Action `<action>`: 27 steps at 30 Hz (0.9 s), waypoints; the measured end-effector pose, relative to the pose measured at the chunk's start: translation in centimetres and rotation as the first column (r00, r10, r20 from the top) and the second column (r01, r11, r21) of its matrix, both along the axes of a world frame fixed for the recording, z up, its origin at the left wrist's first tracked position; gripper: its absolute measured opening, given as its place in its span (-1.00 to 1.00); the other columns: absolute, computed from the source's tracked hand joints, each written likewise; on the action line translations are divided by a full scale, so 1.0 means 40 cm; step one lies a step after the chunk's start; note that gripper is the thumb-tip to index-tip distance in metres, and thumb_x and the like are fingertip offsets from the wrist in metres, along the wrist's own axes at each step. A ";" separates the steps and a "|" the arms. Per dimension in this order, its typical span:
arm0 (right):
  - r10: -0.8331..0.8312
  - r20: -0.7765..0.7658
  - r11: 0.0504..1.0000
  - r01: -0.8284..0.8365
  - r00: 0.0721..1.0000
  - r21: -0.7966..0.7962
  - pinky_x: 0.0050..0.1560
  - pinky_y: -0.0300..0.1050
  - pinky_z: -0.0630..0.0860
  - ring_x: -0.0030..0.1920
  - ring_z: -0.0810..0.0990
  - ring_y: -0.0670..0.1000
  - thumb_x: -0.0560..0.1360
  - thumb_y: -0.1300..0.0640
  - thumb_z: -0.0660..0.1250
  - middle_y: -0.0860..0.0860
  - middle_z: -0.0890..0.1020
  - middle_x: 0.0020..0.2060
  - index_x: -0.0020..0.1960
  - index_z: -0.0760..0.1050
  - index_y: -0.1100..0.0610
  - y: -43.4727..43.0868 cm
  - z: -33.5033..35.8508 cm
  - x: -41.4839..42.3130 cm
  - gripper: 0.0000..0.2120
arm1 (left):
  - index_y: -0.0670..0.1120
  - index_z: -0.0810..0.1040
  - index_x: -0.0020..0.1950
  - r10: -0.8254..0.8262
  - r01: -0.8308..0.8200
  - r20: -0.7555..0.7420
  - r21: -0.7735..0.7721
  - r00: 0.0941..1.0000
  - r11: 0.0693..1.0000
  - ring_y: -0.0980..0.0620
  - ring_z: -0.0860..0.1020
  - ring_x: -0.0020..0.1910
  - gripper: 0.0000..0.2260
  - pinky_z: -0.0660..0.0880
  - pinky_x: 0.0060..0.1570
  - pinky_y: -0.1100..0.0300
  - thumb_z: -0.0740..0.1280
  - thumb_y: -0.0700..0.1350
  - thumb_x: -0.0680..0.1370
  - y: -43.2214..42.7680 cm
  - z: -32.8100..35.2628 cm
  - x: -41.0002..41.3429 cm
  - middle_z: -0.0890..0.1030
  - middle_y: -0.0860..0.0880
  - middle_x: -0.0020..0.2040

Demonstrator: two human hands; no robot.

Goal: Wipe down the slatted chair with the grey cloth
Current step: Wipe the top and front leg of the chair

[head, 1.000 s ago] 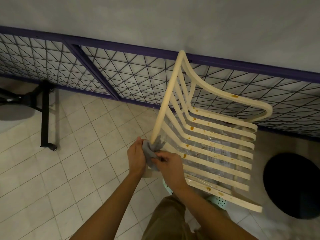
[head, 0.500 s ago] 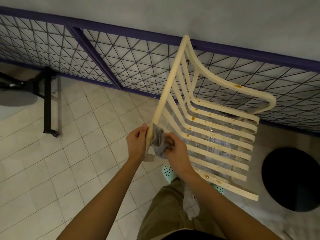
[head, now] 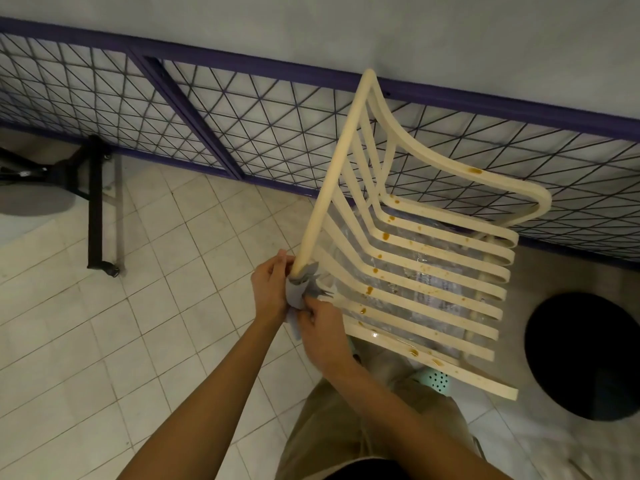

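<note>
Both hands meet at the rail's near end: the left hand (head: 269, 292) and right hand (head: 320, 327) are closed around the grey cloth (head: 298, 293), bunched on the slatted chair (head: 415, 258). The rail's long axis climbs toward one o'clock; stained slats fan out toward three, nearer the right hand.

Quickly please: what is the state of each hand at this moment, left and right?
Left hand: closed around the grey cloth, wrapped on the chair rail.
Right hand: fingers pinching the same cloth from below.
</note>
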State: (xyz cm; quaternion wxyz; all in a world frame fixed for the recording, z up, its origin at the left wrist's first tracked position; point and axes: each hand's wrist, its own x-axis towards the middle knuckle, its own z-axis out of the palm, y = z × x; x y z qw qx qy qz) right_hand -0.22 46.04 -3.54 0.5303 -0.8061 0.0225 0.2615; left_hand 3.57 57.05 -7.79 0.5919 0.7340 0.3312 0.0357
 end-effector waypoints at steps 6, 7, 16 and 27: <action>0.054 0.021 0.998 -0.053 0.998 -0.041 -0.06 0.02 0.47 -0.13 0.56 0.19 0.55 0.33 0.22 0.15 0.56 -0.25 -0.05 0.55 0.29 -0.011 -0.021 -0.013 -0.87 | -0.16 0.66 -0.15 0.029 -0.026 -0.048 0.050 0.998 0.998 0.16 0.58 -0.34 -0.64 0.52 -0.29 0.38 0.15 -0.07 0.66 -0.006 0.002 0.003 0.64 -0.04 -0.27; 0.077 0.015 0.996 -0.077 0.997 -0.045 -0.05 0.04 0.48 -0.12 0.56 0.19 0.55 0.33 0.23 0.16 0.58 -0.22 -0.07 0.56 0.27 -0.012 -0.028 -0.007 -0.87 | -0.14 0.66 -0.16 0.035 -0.032 -0.053 0.051 0.998 0.998 0.14 0.58 -0.33 -0.64 0.52 -0.29 0.37 0.15 -0.06 0.66 -0.006 0.003 0.004 0.64 -0.03 -0.27; -0.008 -0.019 1.000 0.008 1.000 0.023 -0.08 0.07 0.51 -0.17 0.58 0.17 0.54 0.23 0.30 0.03 0.56 -0.30 -0.15 0.56 0.19 -0.037 -0.049 -0.007 -0.88 | -0.17 0.65 -0.17 0.032 -0.030 -0.052 0.040 0.998 0.999 0.22 0.57 -0.37 -0.64 0.49 -0.32 0.42 0.14 -0.10 0.66 -0.010 0.011 0.005 0.64 -0.06 -0.27; 0.020 0.093 0.998 -0.025 0.995 0.062 -0.01 -0.18 0.47 -0.10 0.55 -0.01 0.55 0.18 0.34 -0.02 0.56 -0.15 0.07 0.49 0.16 -0.006 -0.040 0.153 -0.88 | -0.17 0.58 -0.24 0.096 -0.097 -0.055 -0.013 0.994 0.995 0.06 0.54 -0.30 -0.60 0.49 -0.26 0.21 0.09 -0.08 0.68 -0.003 0.003 0.002 0.59 -0.10 -0.29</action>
